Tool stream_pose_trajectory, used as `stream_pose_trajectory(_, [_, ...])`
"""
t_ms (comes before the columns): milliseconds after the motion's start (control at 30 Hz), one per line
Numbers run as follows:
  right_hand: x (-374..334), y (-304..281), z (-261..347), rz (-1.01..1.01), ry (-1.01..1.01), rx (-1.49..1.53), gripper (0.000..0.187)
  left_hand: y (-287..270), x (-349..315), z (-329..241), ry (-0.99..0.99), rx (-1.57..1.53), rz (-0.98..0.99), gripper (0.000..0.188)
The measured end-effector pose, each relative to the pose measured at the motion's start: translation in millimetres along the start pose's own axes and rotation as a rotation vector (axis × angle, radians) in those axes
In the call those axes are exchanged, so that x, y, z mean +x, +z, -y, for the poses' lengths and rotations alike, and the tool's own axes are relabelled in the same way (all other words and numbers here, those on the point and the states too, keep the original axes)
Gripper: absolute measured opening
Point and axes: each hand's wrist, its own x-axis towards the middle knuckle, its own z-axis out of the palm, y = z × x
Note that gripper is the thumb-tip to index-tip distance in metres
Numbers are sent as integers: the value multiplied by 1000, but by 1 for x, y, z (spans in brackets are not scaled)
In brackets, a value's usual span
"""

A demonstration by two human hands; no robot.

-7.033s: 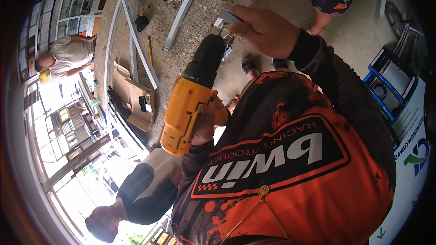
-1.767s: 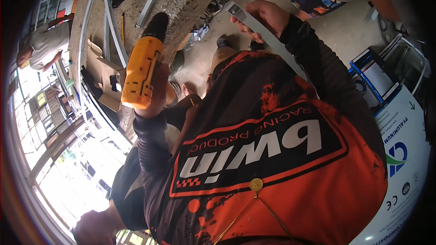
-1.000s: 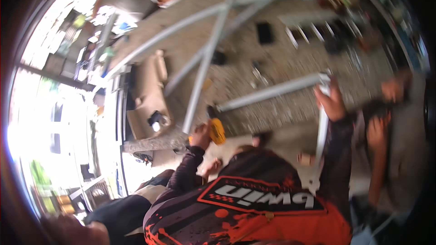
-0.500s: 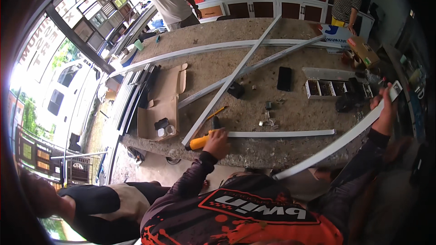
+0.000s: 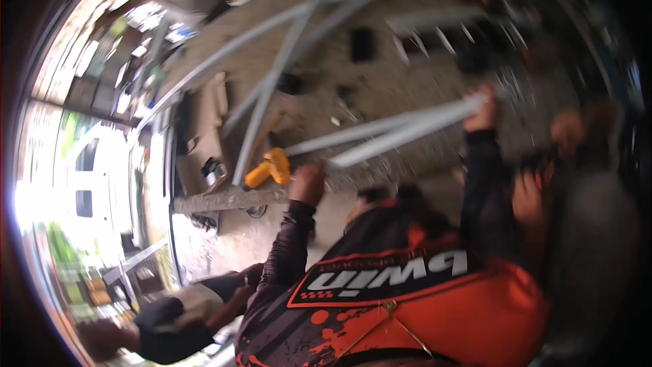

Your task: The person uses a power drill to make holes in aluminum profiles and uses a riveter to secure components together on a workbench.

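Worker's right hand (image 5: 481, 110) wraps the right end of a pale strip (image 5: 390, 141), apparently steadying it above the workbench (image 5: 401, 85); the left hand (image 5: 309, 182), near the other end, is too blurred to tell spread or grip. 1 yellow drill (image 5: 273, 167) lies left, seemingly handy.

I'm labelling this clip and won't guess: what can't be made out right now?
Head view: whether the left hand touches the pale strip; motion blur.
Head view: how exactly the right hand grips it; blur.
Head view: what the dark rectangle is; blurred.
Head view: steepest bar, far end; cut by the top edge.
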Motion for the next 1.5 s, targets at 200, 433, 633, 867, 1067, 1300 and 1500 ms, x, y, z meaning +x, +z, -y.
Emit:
stream_pose_trajectory(200, [-81,-104,-74,77,103,-818,61,36,-41,15,18,114,134,42])
stream_pose_trajectory(433, [-62,-168,-58,114,-95,-1475,50,68,-38,14,21,161,165,44])
stream_pose_trajectory(633, [-47,-204,-83,-17,-652,-1117,38,74,-29,25,-54,71,228,48])
stream_pose_trajectory(867, [-56,-200,-57,249,-1019,-1396,39,78,-38,31,-89,21,212,48])
stream_pose_trajectory(1067, [-56,-195,-59,66,-654,-1137,34,76,-41,18,-107,35,140,49])
stream_pose_trajectory(1300, [-80,-191,-58,368,-673,-1222,28,78,-39,15,-108,-6,108,49])
stream_pose_trajectory(1500, [-114,-106,-62,782,-895,-1141,25,74,-40,14,-117,-36,103,48])
